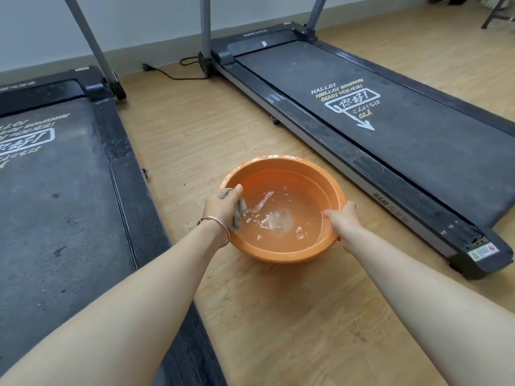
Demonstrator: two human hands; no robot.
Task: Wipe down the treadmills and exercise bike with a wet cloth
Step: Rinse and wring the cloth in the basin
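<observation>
An orange basin (281, 250) of rippling water stands on the wooden floor between two black treadmills. My left hand (221, 204) grips a wadded grey cloth (239, 215) over the basin's left rim; the cloth hangs down inside the rim. On the basin's right rim, my right hand (344, 218) holds the edge with its thumb inside. The left treadmill (55, 204) has a dusty belt with white lettering. The right treadmill (376, 129) runs diagonally from the far wall to the near right.
A black power cord and plug (167, 72) lie on the floor near the wall between the treadmills. Grey uprights rise from both treadmill fronts. Chair or stand legs (498, 15) show at the top right. Wooden floor (278, 316) lies in front of the basin.
</observation>
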